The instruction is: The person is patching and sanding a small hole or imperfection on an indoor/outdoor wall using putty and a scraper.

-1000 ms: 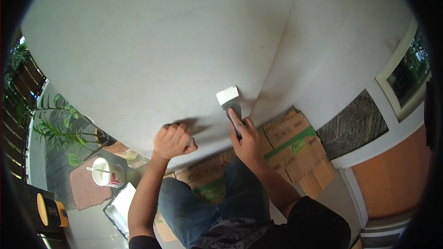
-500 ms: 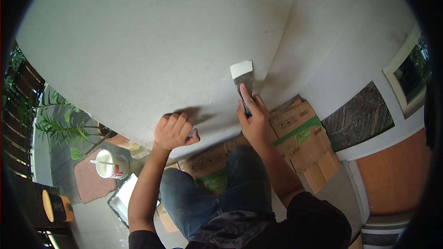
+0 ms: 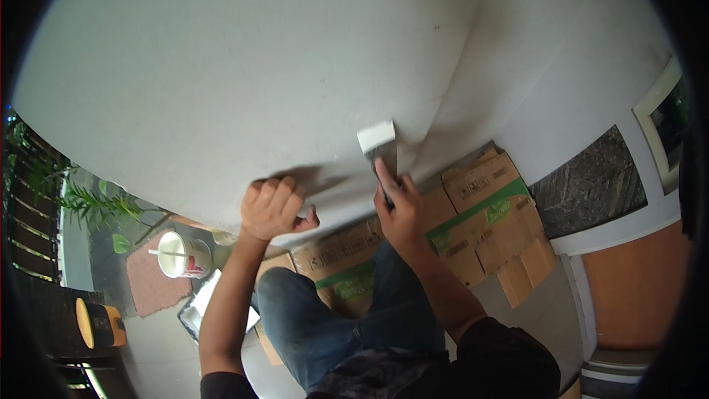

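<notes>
My right hand (image 3: 402,210) grips a putty knife (image 3: 385,166) by its dark handle, with the index finger stretched along it. The wide blade, pointing up and away from me, looks coated in white paste; it lies close to the pale wall (image 3: 244,81), though I cannot tell whether it touches. Lower down and to the left, my left hand (image 3: 272,208) is closed in front of the wall, its knuckles facing up. Something small and greyish may sit between its thumb and fingers, mostly hidden.
Flattened cardboard (image 3: 480,214) lies along the wall's foot. To the left are a white bucket (image 3: 193,266) with a stick in it, a paint tray (image 3: 251,318), a reddish mat (image 3: 151,281) and a leafy plant (image 3: 103,207). An orange-brown door panel (image 3: 635,288) stands right.
The putty knife and my right hand have come lower and slightly left along the wall. My left hand stays closed near the same spot. The whole view has shifted a little.
</notes>
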A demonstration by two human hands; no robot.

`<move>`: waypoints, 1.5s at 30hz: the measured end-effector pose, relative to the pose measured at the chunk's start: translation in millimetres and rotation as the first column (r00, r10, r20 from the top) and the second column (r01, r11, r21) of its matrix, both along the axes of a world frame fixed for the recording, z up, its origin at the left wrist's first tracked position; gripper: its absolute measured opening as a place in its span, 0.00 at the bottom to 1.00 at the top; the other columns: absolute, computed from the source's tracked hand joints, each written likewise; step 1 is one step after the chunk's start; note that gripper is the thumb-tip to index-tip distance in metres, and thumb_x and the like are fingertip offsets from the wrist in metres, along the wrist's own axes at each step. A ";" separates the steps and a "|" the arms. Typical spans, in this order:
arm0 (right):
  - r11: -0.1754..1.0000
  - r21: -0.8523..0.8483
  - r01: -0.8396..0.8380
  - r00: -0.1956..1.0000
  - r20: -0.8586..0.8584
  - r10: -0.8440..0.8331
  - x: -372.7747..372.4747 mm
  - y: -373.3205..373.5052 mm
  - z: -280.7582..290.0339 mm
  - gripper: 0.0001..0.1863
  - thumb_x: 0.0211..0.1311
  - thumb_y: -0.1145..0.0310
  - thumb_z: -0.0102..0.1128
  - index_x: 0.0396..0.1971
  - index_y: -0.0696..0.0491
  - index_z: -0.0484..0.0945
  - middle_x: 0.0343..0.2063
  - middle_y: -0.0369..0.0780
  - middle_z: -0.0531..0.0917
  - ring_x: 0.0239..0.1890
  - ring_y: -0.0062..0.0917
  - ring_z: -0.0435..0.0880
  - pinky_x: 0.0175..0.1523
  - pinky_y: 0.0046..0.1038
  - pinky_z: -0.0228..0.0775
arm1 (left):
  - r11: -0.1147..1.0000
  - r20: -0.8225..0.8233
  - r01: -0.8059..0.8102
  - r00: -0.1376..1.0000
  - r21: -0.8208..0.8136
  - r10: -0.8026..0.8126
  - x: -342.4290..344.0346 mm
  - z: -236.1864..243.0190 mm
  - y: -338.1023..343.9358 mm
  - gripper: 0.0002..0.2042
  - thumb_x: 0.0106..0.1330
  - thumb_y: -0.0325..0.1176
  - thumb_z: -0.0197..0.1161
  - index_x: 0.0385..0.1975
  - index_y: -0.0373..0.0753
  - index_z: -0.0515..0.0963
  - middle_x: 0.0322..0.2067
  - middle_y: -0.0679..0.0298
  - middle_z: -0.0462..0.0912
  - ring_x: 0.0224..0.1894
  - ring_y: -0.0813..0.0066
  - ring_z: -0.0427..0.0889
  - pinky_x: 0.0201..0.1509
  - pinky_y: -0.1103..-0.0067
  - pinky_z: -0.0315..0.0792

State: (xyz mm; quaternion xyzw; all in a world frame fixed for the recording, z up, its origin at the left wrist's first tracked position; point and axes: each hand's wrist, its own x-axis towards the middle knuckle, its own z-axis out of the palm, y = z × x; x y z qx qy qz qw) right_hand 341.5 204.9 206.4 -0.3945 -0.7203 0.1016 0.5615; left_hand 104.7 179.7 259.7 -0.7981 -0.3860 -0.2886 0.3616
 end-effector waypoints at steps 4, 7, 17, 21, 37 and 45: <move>0.999 -0.038 -0.004 1.000 0.013 0.005 -5.7 11.2 -13.9 0.34 0.49 0.83 0.59 0.58 0.41 0.74 0.23 0.41 0.69 0.21 0.34 0.73 0.26 0.35 0.69 | 1.000 -0.020 0.001 1.000 0.011 -0.001 -0.9 -4.6 3.5 0.17 0.44 0.44 0.62 0.31 0.40 0.74 0.31 0.63 0.75 0.29 0.69 0.73 0.34 0.73 0.63; 0.998 0.065 -0.013 1.000 0.015 0.012 -5.3 23.3 38.1 0.34 0.49 0.82 0.59 0.58 0.41 0.73 0.23 0.42 0.68 0.19 0.34 0.72 0.24 0.35 0.67 | 0.999 -0.003 -0.030 1.000 0.042 0.030 0.7 -1.5 1.1 0.17 0.45 0.45 0.61 0.31 0.40 0.74 0.31 0.64 0.76 0.28 0.69 0.72 0.34 0.74 0.62; 0.986 0.165 -0.011 1.000 0.007 0.010 -8.6 38.7 34.9 0.37 0.44 0.85 0.59 0.58 0.40 0.73 0.24 0.41 0.69 0.19 0.33 0.74 0.24 0.35 0.69 | 0.997 -0.015 -0.042 0.999 0.069 0.043 0.3 1.3 3.3 0.17 0.45 0.46 0.61 0.30 0.42 0.74 0.31 0.65 0.76 0.29 0.71 0.72 0.33 0.75 0.62; 0.999 0.047 0.026 1.000 0.009 -0.026 0.1 25.6 -17.0 0.37 0.45 0.84 0.59 0.58 0.39 0.74 0.24 0.41 0.69 0.20 0.33 0.73 0.24 0.36 0.67 | 0.998 -0.004 -0.023 1.000 0.065 0.023 1.0 -12.0 7.3 0.17 0.46 0.47 0.60 0.31 0.41 0.74 0.30 0.65 0.76 0.29 0.70 0.72 0.33 0.75 0.62; 0.997 0.049 0.053 0.996 0.065 -0.056 7.4 29.0 -24.2 0.37 0.45 0.84 0.60 0.59 0.40 0.72 0.26 0.41 0.71 0.19 0.32 0.75 0.24 0.34 0.69 | 1.000 0.000 0.008 1.000 0.021 -0.008 4.3 -11.6 8.4 0.17 0.45 0.45 0.61 0.32 0.40 0.76 0.31 0.65 0.76 0.31 0.71 0.74 0.35 0.74 0.62; 0.995 0.070 0.065 0.993 0.096 -0.072 8.2 29.3 -6.6 0.38 0.45 0.84 0.60 0.59 0.38 0.72 0.26 0.43 0.71 0.20 0.36 0.74 0.26 0.35 0.70 | 1.000 -0.024 -0.007 1.000 0.022 0.008 3.6 -8.3 5.6 0.17 0.44 0.47 0.61 0.30 0.42 0.75 0.32 0.66 0.77 0.30 0.71 0.73 0.36 0.75 0.63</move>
